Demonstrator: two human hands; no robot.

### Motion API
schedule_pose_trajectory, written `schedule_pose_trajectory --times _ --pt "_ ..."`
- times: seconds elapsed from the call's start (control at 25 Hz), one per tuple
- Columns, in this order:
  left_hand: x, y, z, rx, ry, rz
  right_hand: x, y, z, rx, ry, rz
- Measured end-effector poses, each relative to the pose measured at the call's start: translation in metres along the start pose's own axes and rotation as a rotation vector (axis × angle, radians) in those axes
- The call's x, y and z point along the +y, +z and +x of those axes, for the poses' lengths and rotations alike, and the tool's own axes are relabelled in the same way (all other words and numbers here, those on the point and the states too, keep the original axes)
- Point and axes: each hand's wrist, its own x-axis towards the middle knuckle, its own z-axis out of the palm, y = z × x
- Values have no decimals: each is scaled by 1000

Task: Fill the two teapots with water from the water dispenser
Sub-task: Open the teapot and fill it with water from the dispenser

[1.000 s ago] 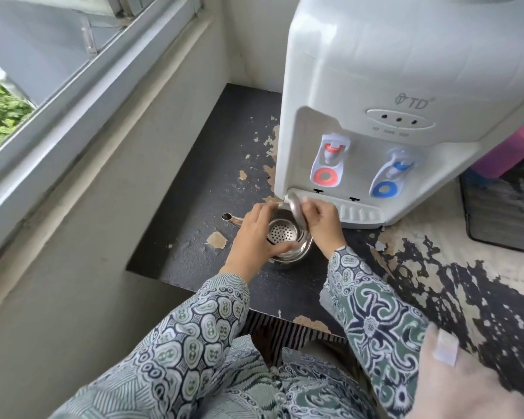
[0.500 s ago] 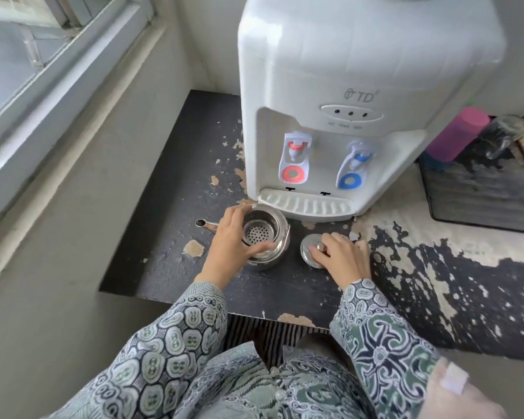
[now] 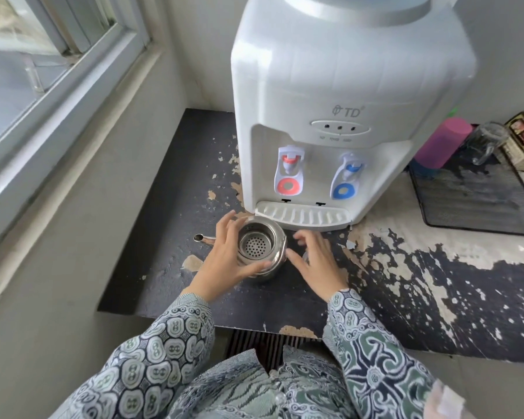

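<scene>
— While its spout (image 3: 202,239) points left, where does the teapot (image 3: 262,252) sit?

— On the black peeling table (image 3: 170,207), just before the drip tray (image 3: 303,214) of the white water dispenser (image 3: 339,110). It is shiny steel, lidless, with a perforated strainer basket inside.

— And the hands?

— The left hand (image 3: 224,261) grips the pot's left side. The right hand (image 3: 318,261), fingers spread and blurred, holds nothing, just beside the pot.

— Different from half a second ago?

— Then the right hand rested on the lid on the table; it has now left it.

— The room?

— Window at left, wire tray (image 3: 478,201) at right.
</scene>
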Motion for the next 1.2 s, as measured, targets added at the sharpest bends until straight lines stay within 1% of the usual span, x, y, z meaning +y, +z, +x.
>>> schedule_pose_trajectory --times 0.08,0.16,0.2,0.28,0.4,0.52,0.6,0.84,0.96,1.2 --pt "-6 -1 -8 17 33 88 -9 4 1 -60 19 172" --pt "-14 1 -13 2 69 305 -13 6 0 -89 84 353" --pt "-16 2 -14 -10 69 406 -16 6 -1 -107 106 411" --pt "-15 2 -14 -12 32 495 -21 9 -3 -138 117 470" --pt "-6 -3 -9 15 5 509 -24 11 -6 -129 134 500" --pt "10 -8 2 41 3 487 -25 -2 -5 -26 149 489" --pt "20 -10 14 55 18 478 -28 -14 -1 19 128 527" --pt "36 -9 46 31 11 425 -29 -27 10 82 146 589" --pt "40 -9 53 22 23 437 -33 -28 13 108 147 607" --pt "40 -6 63 54 7 448 -37 -33 28 194 116 509"
